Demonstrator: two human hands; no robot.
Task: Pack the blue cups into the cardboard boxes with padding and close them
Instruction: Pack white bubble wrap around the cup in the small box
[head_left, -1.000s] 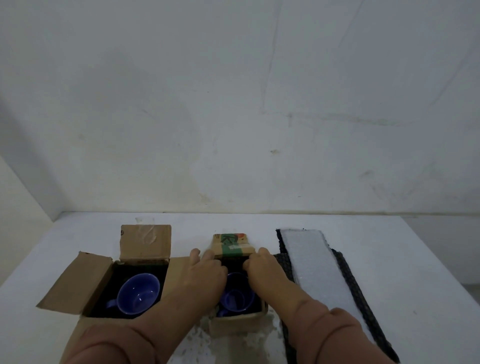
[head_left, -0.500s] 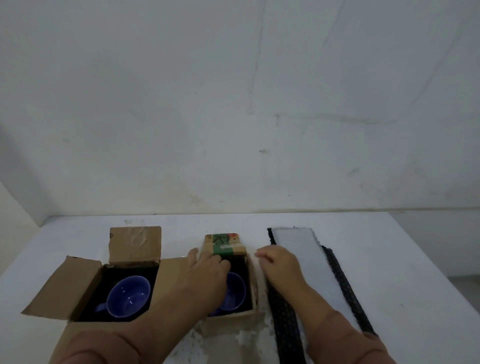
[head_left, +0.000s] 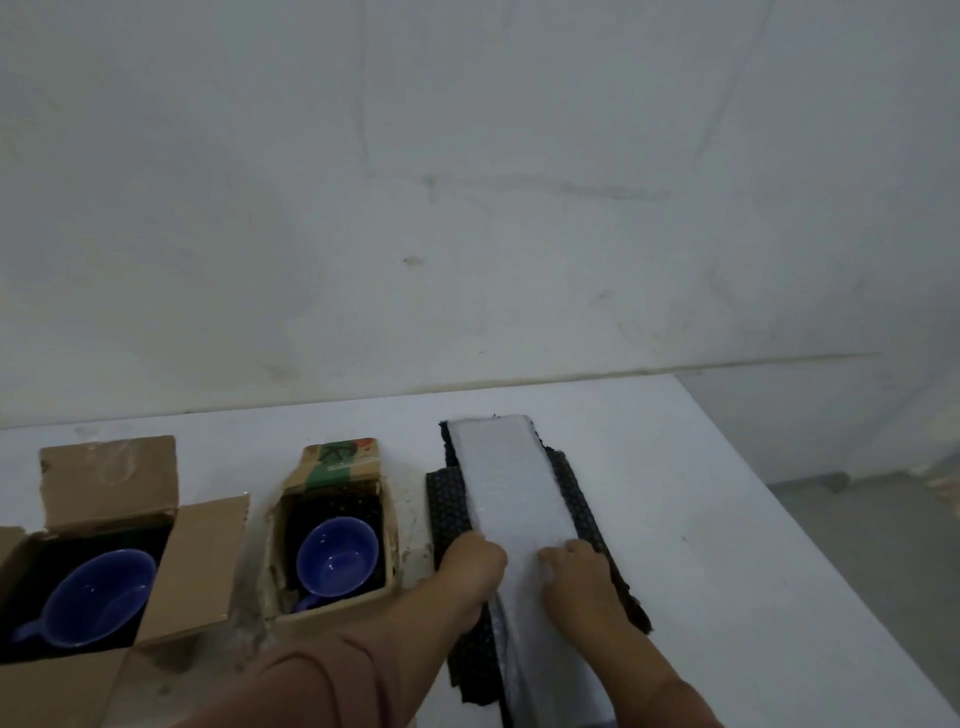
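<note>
Under white foam (head_left: 511, 493), dark padding (head_left: 448, 512) half-hidden.

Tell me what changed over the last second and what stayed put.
Both hands left the small box and moved right to the padding: first the right hand, then the left hand. Both now touch the white foam strip lying on the black padding; whether they grip it cannot be told. The small box and large box stayed open, blue cups inside.

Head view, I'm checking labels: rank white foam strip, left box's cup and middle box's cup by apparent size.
1. white foam strip
2. left box's cup
3. middle box's cup (nearness may exaggerate this gap)
</note>
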